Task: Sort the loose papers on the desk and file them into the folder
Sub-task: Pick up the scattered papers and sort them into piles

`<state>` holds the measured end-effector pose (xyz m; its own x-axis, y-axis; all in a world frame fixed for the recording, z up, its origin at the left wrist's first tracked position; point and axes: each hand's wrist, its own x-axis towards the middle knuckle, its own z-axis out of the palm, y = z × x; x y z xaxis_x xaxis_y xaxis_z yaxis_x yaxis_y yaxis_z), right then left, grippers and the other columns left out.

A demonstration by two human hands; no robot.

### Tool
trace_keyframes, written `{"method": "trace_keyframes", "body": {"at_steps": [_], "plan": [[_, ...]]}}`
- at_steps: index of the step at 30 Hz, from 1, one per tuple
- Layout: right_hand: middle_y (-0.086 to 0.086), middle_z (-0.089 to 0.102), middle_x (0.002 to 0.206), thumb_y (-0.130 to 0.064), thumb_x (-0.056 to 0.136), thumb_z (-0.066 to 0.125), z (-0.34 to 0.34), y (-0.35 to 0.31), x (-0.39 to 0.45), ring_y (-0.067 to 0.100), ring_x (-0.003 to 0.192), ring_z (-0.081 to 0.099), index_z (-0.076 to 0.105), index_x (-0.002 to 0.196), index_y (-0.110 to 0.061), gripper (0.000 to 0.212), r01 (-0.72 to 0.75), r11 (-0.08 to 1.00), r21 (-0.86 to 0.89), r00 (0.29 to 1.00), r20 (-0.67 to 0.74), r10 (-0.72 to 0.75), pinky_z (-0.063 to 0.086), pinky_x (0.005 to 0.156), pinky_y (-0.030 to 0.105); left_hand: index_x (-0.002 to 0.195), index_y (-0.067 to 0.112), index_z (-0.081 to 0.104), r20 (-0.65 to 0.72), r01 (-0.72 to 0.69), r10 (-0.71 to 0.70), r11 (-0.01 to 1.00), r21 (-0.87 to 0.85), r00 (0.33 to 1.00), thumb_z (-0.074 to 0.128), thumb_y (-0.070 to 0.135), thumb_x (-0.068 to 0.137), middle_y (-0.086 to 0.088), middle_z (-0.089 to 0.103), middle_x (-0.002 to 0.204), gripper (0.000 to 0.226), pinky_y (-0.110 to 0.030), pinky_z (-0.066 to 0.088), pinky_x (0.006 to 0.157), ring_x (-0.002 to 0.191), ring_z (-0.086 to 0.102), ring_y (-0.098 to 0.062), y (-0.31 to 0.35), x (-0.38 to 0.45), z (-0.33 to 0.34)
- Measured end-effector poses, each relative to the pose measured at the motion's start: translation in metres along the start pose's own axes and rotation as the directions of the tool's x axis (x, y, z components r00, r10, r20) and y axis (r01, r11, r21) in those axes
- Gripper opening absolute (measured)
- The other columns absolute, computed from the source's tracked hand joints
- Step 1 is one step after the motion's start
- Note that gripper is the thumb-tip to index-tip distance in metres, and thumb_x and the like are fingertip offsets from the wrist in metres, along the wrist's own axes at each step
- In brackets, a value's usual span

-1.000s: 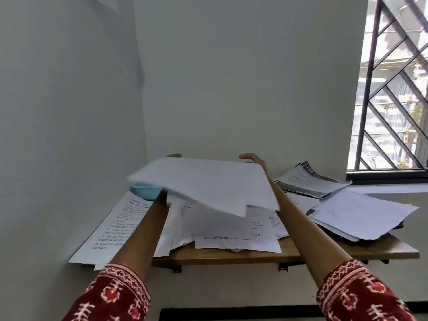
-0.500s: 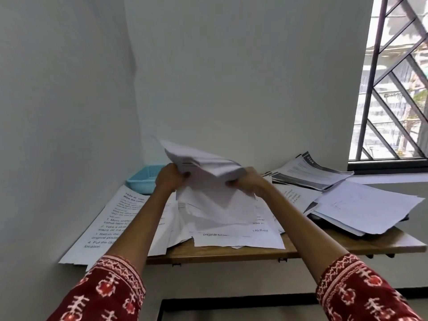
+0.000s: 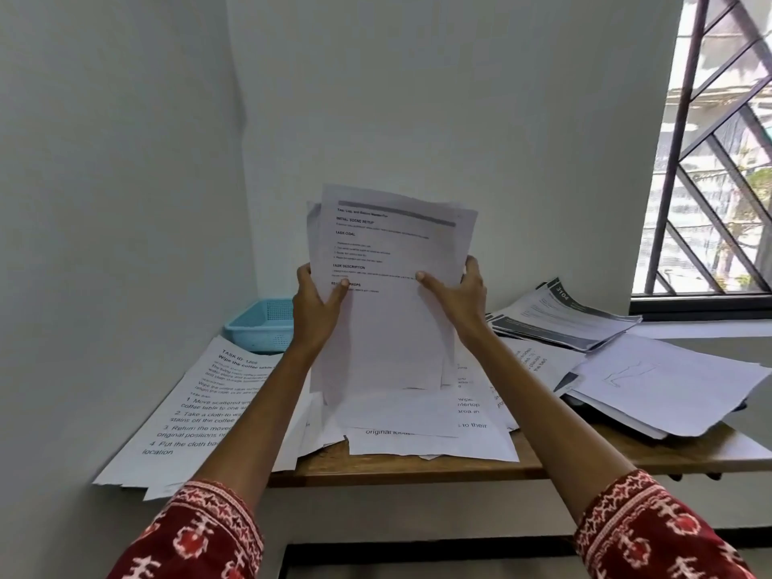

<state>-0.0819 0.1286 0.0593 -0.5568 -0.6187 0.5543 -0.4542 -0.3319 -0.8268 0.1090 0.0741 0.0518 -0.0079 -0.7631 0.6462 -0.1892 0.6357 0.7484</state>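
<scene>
A sheaf of printed papers [image 3: 388, 294] stands upright above the middle of the desk [image 3: 417, 468], its printed face turned toward the camera and its lower edge down against the loose sheets beneath. The top sheet carries a grey bar and short headed blocks of small text; a few sheets behind it show as offset edges along the top and left side.

The left hand [image 3: 314, 311] holds the sheaf's left edge, its grip pinching the paper with the thumb laid on the front face and the fingers behind. The right hand [image 3: 459, 296] holds the right edge the same way, thumb pressed across the front and fingers curled round the back. Both forearms reach up from red patterned sleeves [image 3: 651, 532] at the bottom of the view.

Beneath the sheaf, loose white sheets [image 3: 426, 436] lie overlapping across the wooden desk, some with large printed lines partly readable. At the left, a page with numbered instructions [image 3: 196, 407] overhangs the desk's front left corner, stacked on a few others. Behind it, in the corner against the wall, sits a light blue plastic basket [image 3: 261, 328].

To the right lies a stack of sheets with dark grey bands [image 3: 568, 317], and nearer the front a heap of blank-looking white pages [image 3: 664, 386] resting on something dark, only an edge of which shows. A window with a dark diagonal grille [image 3: 718, 160] fills the upper right.
</scene>
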Motion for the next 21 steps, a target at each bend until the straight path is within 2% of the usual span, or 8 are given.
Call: {"method": "trace_keyframes", "body": {"at_steps": [3, 6, 8, 11, 13, 15, 17, 21], "plan": [[0.007, 0.059, 0.117, -0.04, 0.076, 0.076, 0.004, -0.002, -0.003, 0.023, 0.104, 0.056, 0.043, 0.124, -0.011, 0.065, 0.004, 0.999, 0.036, 0.998, -0.064, -0.002, 0.05, 0.086, 0.037, 0.126, -0.002, 0.035, -0.02, -0.031, 0.031, 1.0, -0.001, 0.999, 0.054, 0.018, 0.094, -0.015, 0.052, 0.131, 0.043, -0.023, 0.044, 0.085, 0.114, 0.054, -0.029, 0.002, -0.001, 0.005], [0.01, 0.059, 0.119, -0.026, 0.085, 0.069, 0.009, -0.003, -0.009, 0.024, 0.104, 0.057, 0.043, 0.127, -0.006, 0.053, 0.041, 0.997, 0.07, 0.998, -0.054, -0.038, 0.046, 0.082, 0.029, 0.123, -0.004, 0.037, -0.045, -0.067, 0.068, 0.998, 0.022, 0.997, 0.047, 0.017, 0.097, -0.018, 0.054, 0.127, 0.035, -0.025, 0.046, 0.083, 0.111, 0.056, -0.032, 0.009, -0.002, 0.01], [0.011, 0.058, 0.12, -0.022, 0.087, 0.067, 0.009, -0.012, -0.008, 0.022, 0.103, 0.056, 0.042, 0.127, -0.004, 0.05, 0.079, 0.991, 0.104, 0.993, -0.098, -0.069, 0.045, 0.08, 0.026, 0.124, -0.003, 0.037, -0.074, -0.083, 0.085, 0.996, 0.03, 0.994, 0.046, 0.018, 0.098, -0.017, 0.054, 0.127, 0.035, -0.023, 0.045, 0.081, 0.109, 0.057, -0.03, 0.02, 0.0, 0.011], [0.009, 0.059, 0.12, -0.027, 0.086, 0.068, 0.004, -0.026, -0.003, 0.022, 0.104, 0.057, 0.041, 0.127, -0.005, 0.054, 0.121, 0.985, 0.121, 0.977, -0.188, -0.097, 0.048, 0.083, 0.03, 0.126, 0.0, 0.037, -0.112, -0.099, 0.102, 0.995, 0.03, 0.989, 0.05, 0.026, 0.095, -0.014, 0.055, 0.126, 0.042, -0.022, 0.046, 0.078, 0.104, 0.059, -0.028, 0.032, 0.002, 0.007], [0.007, 0.06, 0.119, -0.038, 0.082, 0.071, 0.001, -0.027, -0.002, 0.021, 0.102, 0.058, 0.038, 0.129, -0.01, 0.064, 0.119, 0.99, 0.073, 0.97, -0.22, -0.1, 0.048, 0.08, 0.031, 0.126, 0.005, 0.038, -0.16, -0.07, 0.091, 0.989, 0.131, 0.983, 0.056, 0.038, 0.09, -0.013, 0.058, 0.124, 0.052, -0.026, 0.046, 0.075, 0.1, 0.061, -0.028, 0.029, 0.001, 0.002], [0.006, 0.062, 0.117, -0.048, 0.078, 0.072, 0.0, -0.018, -0.007, 0.022, 0.099, 0.06, 0.034, 0.13, -0.015, 0.072, 0.089, 0.996, -0.009, 0.973, -0.211, -0.089, 0.044, 0.075, 0.029, 0.126, 0.008, 0.039, -0.208, -0.021, 0.061, 0.982, 0.19, 0.976, 0.061, 0.045, 0.085, -0.011, 0.06, 0.122, 0.06, -0.026, 0.044, 0.073, 0.1, 0.062, -0.028, 0.019, -0.006, -0.003], [0.007, 0.061, 0.12, -0.053, 0.077, 0.07, 0.002, -0.003, -0.016, 0.025, 0.102, 0.059, 0.031, 0.131, -0.016, 0.076, 0.045, 0.998, -0.051, 0.984, -0.169, -0.053, 0.044, 0.077, 0.03, 0.126, 0.008, 0.04, -0.207, 0.007, 0.03, 0.985, 0.175, 0.978, 0.063, 0.045, 0.084, -0.011, 0.062, 0.121, 0.061, -0.026, 0.044, 0.073, 0.101, 0.062, -0.027, 0.007, -0.018, -0.001], [0.008, 0.057, 0.126, -0.044, 0.086, 0.064, 0.012, 0.022, -0.032, 0.027, 0.111, 0.057, 0.032, 0.135, -0.011, 0.067, 0.01, 1.0, -0.009, 0.999, -0.037, -0.01, 0.044, 0.084, 0.03, 0.121, 0.002, 0.041, -0.125, 0.012, 0.007, 0.988, 0.155, 0.992, 0.062, 0.037, 0.087, -0.015, 0.059, 0.121, 0.054, -0.028, 0.042, 0.079, 0.107, 0.058, -0.03, -0.019, -0.04, 0.01]]}}
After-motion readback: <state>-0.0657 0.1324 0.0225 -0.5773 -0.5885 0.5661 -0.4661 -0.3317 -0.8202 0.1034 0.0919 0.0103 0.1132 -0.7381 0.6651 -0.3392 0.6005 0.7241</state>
